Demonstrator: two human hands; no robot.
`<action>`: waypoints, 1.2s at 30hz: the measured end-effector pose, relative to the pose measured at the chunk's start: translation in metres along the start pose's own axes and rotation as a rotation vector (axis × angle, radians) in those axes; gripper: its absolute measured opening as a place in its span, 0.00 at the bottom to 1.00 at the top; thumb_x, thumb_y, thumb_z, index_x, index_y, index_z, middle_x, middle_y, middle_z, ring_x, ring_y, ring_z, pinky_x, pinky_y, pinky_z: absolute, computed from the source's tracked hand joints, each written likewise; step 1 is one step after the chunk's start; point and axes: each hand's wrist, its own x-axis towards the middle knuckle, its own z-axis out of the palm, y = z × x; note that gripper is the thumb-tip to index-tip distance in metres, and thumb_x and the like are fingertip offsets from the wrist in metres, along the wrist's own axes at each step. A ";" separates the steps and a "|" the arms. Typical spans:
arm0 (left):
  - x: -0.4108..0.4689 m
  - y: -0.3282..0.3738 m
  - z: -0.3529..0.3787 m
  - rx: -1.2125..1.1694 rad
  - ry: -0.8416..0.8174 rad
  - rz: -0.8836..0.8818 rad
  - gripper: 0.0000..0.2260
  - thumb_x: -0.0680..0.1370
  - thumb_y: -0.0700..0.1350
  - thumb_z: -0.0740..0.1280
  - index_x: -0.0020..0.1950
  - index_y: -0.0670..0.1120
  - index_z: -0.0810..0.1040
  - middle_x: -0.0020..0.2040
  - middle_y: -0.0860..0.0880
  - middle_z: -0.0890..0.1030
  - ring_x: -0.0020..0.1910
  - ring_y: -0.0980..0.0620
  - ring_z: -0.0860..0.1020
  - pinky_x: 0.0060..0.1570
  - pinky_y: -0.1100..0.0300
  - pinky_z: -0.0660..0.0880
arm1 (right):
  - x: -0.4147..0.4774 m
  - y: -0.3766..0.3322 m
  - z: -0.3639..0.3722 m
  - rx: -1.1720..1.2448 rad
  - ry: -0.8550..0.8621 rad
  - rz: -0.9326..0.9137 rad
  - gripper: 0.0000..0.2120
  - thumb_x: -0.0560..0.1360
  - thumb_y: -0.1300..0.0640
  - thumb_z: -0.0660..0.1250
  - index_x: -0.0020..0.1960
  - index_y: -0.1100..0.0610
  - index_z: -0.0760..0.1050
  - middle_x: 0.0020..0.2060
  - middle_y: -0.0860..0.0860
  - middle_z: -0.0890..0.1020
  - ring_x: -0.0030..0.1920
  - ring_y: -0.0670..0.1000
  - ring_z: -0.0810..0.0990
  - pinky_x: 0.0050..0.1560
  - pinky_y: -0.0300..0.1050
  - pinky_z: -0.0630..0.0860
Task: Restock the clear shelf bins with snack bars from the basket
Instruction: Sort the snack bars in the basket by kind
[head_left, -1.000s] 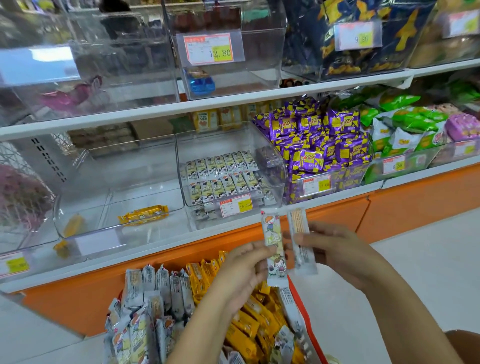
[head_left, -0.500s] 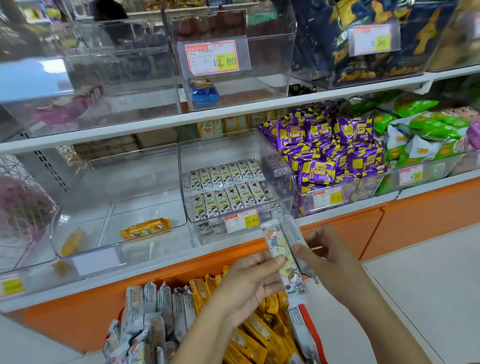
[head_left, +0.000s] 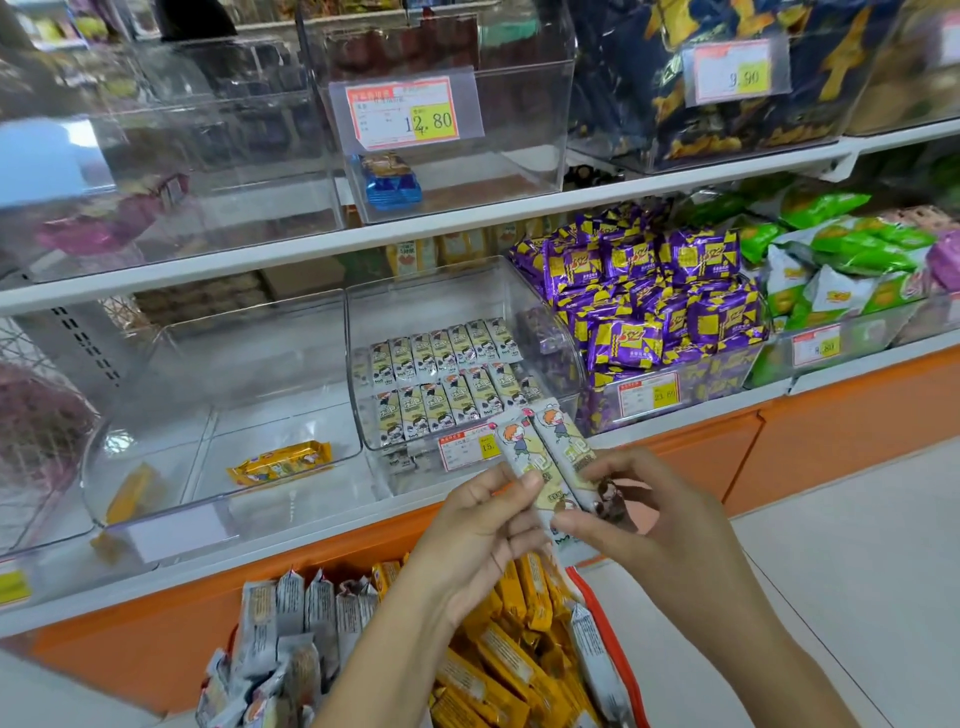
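Two cream snack bars with a cartoon figure lie side by side, slanted, just in front of the middle clear bin. My left hand pinches the left bar and my right hand pinches the right one. That bin holds two rows of the same cream bars. Below my arms, the red-rimmed basket is full of yellow bars and silver-grey bars.
The left clear bin holds one yellow bar on its floor. Purple snack packs and green packs fill bins to the right. An upper shelf carries more clear bins. The orange shelf base runs along the floor.
Both hands have brought the two cream bars together and tilted them, face up, closer to the middle bin. The view has shifted slightly nearer the shelf.
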 end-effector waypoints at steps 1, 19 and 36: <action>-0.001 0.002 0.003 -0.015 -0.003 0.002 0.05 0.66 0.41 0.71 0.39 0.44 0.78 0.35 0.48 0.78 0.34 0.49 0.79 0.30 0.63 0.78 | 0.000 0.001 0.000 -0.005 0.015 -0.004 0.20 0.59 0.38 0.73 0.47 0.44 0.75 0.46 0.34 0.79 0.50 0.35 0.77 0.45 0.27 0.73; 0.005 0.084 -0.006 0.737 0.390 0.358 0.10 0.78 0.52 0.64 0.57 0.53 0.79 0.55 0.58 0.80 0.53 0.58 0.78 0.52 0.65 0.72 | 0.111 -0.033 0.022 -0.488 -0.017 0.122 0.23 0.69 0.48 0.72 0.56 0.55 0.64 0.49 0.53 0.77 0.46 0.56 0.79 0.41 0.49 0.74; 0.052 0.095 -0.111 1.165 0.554 0.109 0.13 0.79 0.50 0.64 0.59 0.44 0.75 0.52 0.45 0.79 0.48 0.47 0.75 0.45 0.60 0.67 | 0.217 -0.009 0.096 -0.863 -0.569 0.408 0.10 0.78 0.55 0.59 0.47 0.62 0.74 0.44 0.56 0.76 0.41 0.52 0.76 0.46 0.45 0.76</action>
